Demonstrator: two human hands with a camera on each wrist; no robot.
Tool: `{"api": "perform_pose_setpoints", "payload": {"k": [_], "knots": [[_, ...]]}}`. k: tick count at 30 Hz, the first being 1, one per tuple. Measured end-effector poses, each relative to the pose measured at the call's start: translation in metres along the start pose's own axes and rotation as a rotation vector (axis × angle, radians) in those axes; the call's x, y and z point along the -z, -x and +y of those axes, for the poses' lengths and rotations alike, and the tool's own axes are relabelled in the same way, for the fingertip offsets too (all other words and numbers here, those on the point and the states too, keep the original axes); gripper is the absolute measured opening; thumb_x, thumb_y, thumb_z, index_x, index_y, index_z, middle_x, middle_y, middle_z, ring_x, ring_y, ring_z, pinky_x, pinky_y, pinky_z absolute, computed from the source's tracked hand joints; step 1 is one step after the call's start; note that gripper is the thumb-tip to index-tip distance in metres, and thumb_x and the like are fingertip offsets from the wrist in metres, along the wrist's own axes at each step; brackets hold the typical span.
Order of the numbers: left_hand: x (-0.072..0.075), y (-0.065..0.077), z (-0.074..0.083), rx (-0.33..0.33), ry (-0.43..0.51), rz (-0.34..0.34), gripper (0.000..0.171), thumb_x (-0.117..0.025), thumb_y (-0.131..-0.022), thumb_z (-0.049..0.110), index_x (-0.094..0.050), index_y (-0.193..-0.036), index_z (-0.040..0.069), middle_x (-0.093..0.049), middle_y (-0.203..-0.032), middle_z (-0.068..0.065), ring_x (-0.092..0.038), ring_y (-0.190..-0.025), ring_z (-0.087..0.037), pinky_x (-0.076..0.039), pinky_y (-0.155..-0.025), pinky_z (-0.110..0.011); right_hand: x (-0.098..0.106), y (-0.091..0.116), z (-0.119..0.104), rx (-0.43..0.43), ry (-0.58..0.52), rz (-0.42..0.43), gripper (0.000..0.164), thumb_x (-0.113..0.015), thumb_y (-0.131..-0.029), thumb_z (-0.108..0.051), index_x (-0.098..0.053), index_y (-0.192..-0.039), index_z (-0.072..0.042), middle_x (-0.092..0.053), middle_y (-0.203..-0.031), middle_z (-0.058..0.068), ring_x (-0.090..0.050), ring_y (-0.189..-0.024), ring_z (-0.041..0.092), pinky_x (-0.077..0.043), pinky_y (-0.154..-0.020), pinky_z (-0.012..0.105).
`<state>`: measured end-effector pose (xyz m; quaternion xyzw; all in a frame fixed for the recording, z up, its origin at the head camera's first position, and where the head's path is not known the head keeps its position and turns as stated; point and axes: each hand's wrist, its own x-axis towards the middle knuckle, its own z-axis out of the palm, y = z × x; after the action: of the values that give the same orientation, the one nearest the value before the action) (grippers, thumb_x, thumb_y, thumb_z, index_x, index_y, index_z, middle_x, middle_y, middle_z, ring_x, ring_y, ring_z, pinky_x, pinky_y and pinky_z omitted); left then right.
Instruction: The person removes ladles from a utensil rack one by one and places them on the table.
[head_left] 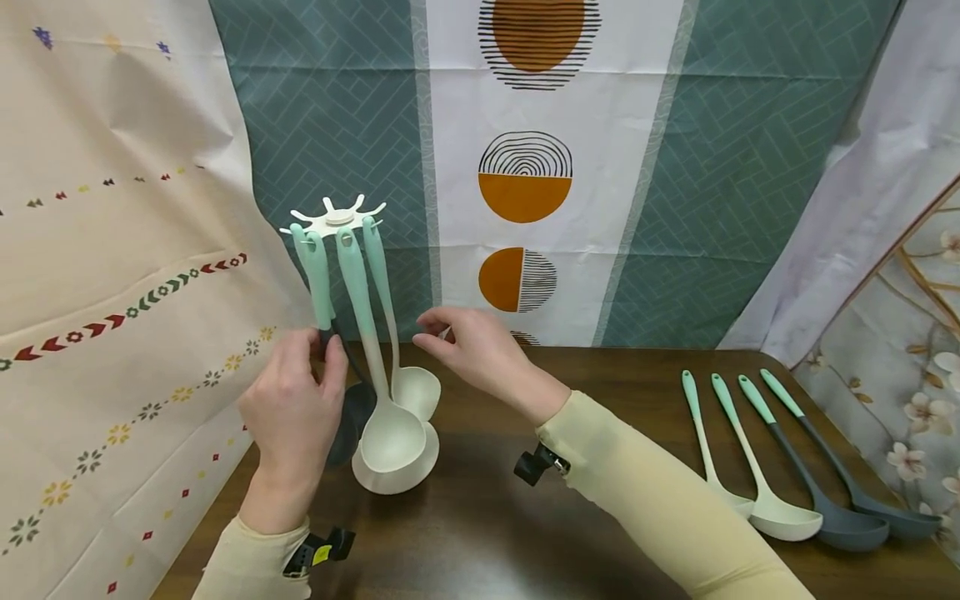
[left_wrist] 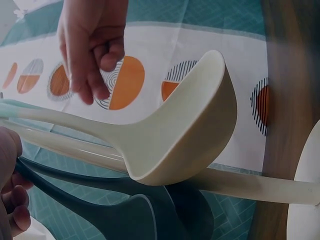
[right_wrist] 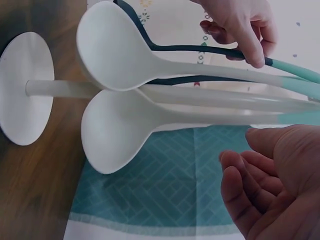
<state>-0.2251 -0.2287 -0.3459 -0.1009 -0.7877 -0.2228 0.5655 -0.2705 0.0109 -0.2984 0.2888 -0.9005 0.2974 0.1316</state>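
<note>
A white utensil stand [head_left: 339, 218] with a spoked top and round base holds several hanging ladles with mint-green handles. My left hand [head_left: 296, 408] pinches a dark ladle [head_left: 343, 442] where its green handle meets the dark stem, as the right wrist view shows at the fingertips [right_wrist: 257, 60]. Another dark ladle [head_left: 362, 400] hangs just behind it. A white ladle [head_left: 393, 437] hangs in front and a second white ladle [head_left: 420, 392] to its right. Beside that one, my right hand [head_left: 487, 354] is raised with loosely bent fingers, holding nothing.
On the brown table [head_left: 487, 517], two white-bowled ladles [head_left: 783, 517] and two dark-bowled ladles [head_left: 855, 529] lie in a row at the right. A patterned cloth [head_left: 330, 125] hangs behind the table, and a cream cloth [head_left: 112, 275] stands close on the left.
</note>
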Motion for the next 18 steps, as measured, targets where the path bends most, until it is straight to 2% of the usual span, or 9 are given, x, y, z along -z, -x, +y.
{"api": "perform_pose_setpoints", "payload": {"k": [5,11,18], "knots": [[0.002,-0.001,0.001,-0.019,-0.03,-0.032,0.029,-0.06,-0.11,0.025,-0.067,-0.1,-0.001,-0.071,-0.082,-0.017,-0.063,-0.055,-0.032,-0.042,-0.045,-0.041,-0.006,-0.009,-0.007,0.005,-0.016,0.002,0.029,-0.076,-0.107,-0.031,-0.079,-0.13,-0.014,-0.079,-0.114,-0.002,-0.07,-0.091,0.014,-0.057,-0.085,0.027],[0.003,-0.003,0.003,-0.03,-0.005,-0.022,0.027,-0.061,-0.108,0.023,-0.066,-0.1,-0.002,-0.07,-0.079,-0.017,-0.06,-0.053,-0.032,-0.04,-0.044,-0.041,-0.011,-0.015,-0.012,0.012,-0.038,0.01,0.028,-0.077,-0.106,-0.03,-0.079,-0.128,-0.013,-0.079,-0.114,-0.001,-0.071,-0.09,0.014,-0.057,-0.084,0.026],[0.003,0.0,0.002,-0.038,-0.015,-0.061,0.031,-0.058,-0.111,0.026,-0.066,-0.101,-0.002,-0.071,-0.08,-0.018,-0.063,-0.055,-0.032,-0.045,-0.045,-0.042,-0.017,-0.019,-0.011,0.038,-0.049,0.004,0.028,-0.078,-0.106,-0.029,-0.079,-0.129,-0.012,-0.08,-0.114,0.0,-0.071,-0.089,0.014,-0.057,-0.082,0.025]]}}
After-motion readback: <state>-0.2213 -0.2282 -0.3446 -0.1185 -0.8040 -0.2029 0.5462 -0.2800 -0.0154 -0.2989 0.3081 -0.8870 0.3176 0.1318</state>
